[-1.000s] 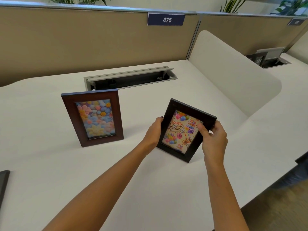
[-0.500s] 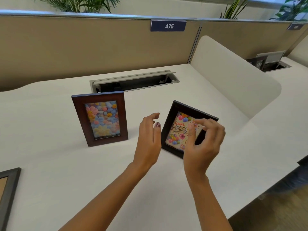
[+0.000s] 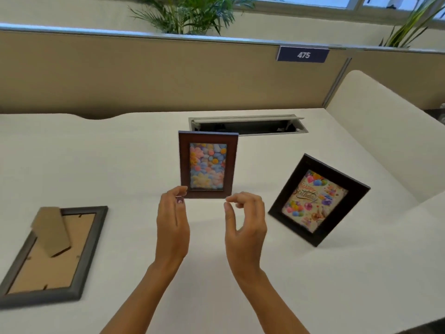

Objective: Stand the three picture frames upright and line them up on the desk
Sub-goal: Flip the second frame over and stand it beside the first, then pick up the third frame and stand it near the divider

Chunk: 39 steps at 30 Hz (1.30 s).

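- Brown frame (image 3: 208,164), flower print, standing upright at mid-desk, face toward the camera, just in front of the cable hatch (image 3: 248,125).
- Left hand (image 3: 172,224) raised just below the brown frame's lower left corner; thumb and forefinger tips close to that corner, contact not determinable; nothing gripped.
- Right hand (image 3: 245,222) raised below the lower right corner; fingers curled, thumb apart from the forefinger, loosely open, holding nothing; no contact with the frame visible.
- Black frame (image 3: 319,200), birthday print, standing to the right of the brown frame, turned at an angle and leaning back; well clear of both hands.
- Grey frame (image 3: 51,256) lying face down at the left of the desk, cardboard back up, easel flap raised off the backing; well apart from the left hand.
- Count: three frames, two standing, one flat. Two hands, both empty.
- White desk (image 3: 120,165) bearing all three frames.
- Beige partition (image 3: 144,73) behind the desk, with one blue plate (image 3: 303,54) reading 475.
- One white curved divider (image 3: 390,131) at the right edge.
- Two potted plants (image 3: 190,13) visible above the partition.
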Motion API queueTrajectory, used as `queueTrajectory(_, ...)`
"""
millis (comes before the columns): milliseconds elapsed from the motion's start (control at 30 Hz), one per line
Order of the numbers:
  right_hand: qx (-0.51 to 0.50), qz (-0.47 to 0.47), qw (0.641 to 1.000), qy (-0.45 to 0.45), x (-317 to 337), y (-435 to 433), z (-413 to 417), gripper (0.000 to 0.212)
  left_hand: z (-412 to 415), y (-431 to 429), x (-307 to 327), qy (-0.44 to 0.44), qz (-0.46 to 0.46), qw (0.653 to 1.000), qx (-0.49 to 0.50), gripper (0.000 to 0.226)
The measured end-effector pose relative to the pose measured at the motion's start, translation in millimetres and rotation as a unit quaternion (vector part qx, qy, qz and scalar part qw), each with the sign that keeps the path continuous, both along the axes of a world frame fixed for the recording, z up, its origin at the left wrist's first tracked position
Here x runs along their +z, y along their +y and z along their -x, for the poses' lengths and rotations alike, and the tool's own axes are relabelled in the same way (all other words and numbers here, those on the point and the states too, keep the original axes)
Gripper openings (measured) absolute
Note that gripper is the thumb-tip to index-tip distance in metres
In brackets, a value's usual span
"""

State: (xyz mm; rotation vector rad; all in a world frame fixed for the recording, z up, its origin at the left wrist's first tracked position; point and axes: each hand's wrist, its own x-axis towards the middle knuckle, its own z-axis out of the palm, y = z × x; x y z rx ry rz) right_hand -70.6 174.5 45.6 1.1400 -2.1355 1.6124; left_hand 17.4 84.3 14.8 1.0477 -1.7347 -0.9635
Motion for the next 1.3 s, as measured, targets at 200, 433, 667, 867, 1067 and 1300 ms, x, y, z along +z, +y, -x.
queueTrajectory(200, 0.101, -0.023, 0.994, -0.021, -13.4, -24.4, -43.8, 0.011, -53.4, -9.2, -1.4, -0.005, 0.005, 0.997, 0.08, 0.033)
queueTrajectory(433, 0.236, -0.12, 0.963, -0.056, -36.2, -44.9, -93.0, 0.016, -129.4, -14.2, -10.1, -0.047, 0.001, 0.977, 0.207, 0.028)
queueTrajectory(667, 0.353, -0.29, 0.887, -0.064, -61.8, -55.2, -142.2, 0.031, -201.0, -19.8, -24.2, -0.195, -0.08, 0.912, 0.353, 0.046)
queueTrajectory(867, 0.398, -0.323, 0.858, -0.039, -70.1, -58.1, -173.0, 0.043, -230.2, -19.2, -31.2, -0.236, -0.156, 0.888, 0.363, 0.057)
queueTrajectory(1067, 0.401, -0.337, 0.838, -0.153, -72.9, -56.6, -190.9, 0.05, -238.4, -15.3, -28.2, -0.199, -0.167, 0.902, 0.345, 0.051)
queueTrajectory(1300, 0.322, -0.308, 0.852, -0.274, -56.0, -58.7, -193.2, 0.036, -222.2, -3.3, -16.3, -0.118, -0.223, 0.897, 0.363, 0.042)
